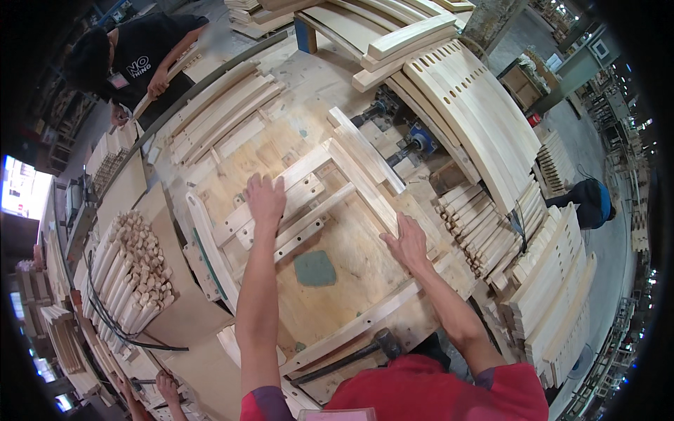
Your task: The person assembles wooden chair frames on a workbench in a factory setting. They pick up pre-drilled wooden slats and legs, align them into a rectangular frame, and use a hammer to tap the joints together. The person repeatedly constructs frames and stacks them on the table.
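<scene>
One pale wooden rail (pixel 305 165) meets a side rail (pixel 366 191) at a corner on the bench (pixel 365 252) before you. Your left hand (pixel 265 200) lies fingers spread over the first; your right hand (pixel 407 245) is half curled at the side rail's near end, its grip unclear. You appear to be lining up the joint; next calls for steady, square pressure. Nearer you lies a dark-headed hammer (pixel 387 344).

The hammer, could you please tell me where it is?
In the head view, the hammer lies at lower centre, between the red shirt and the pale wooden rail.
</scene>
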Available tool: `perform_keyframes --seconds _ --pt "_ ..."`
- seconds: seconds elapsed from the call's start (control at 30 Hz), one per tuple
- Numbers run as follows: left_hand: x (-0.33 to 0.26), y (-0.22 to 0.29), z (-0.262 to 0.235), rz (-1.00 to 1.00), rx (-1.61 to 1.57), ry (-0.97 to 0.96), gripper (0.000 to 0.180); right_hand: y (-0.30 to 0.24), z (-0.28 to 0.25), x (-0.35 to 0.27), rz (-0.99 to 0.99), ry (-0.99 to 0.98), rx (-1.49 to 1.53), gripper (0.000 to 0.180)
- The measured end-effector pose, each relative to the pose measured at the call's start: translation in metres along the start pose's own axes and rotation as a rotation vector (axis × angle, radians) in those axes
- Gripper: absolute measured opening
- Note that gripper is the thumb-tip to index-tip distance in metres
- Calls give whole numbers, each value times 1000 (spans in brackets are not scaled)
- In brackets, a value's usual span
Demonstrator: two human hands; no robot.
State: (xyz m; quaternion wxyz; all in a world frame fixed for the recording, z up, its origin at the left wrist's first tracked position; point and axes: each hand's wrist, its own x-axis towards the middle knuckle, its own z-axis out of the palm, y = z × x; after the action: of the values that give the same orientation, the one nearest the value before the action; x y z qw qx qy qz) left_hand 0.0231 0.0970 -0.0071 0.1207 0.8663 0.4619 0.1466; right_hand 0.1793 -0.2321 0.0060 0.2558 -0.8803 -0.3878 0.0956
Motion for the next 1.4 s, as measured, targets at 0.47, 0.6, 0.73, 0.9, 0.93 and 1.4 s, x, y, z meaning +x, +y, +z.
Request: perform_keyframes --seconds 0.47,0.6,0.73,0.9,0.93,1.4 --pt "-13 -6 -7 -64 48 163 40 -19 3 -2 24 32 -64 56" --pt "-13 -9 -12 -80 -28 109 41 -18 1 2 7 11 -35 56" --pt "-16 -14 -16 -52 -46 106 39 -19 -1 7 35 -54 36 57" --pt "-16 -12 -13 -46 -30 109 39 -11 4 4 -2 -6 20 55" --pt "-17 -13 -12 -46 -33 121 39 -13 5 5 -9 -3 23 52" --pt "-13 -12 -11 -48 -13 83 41 -5 8 6 130 -63 73 57"
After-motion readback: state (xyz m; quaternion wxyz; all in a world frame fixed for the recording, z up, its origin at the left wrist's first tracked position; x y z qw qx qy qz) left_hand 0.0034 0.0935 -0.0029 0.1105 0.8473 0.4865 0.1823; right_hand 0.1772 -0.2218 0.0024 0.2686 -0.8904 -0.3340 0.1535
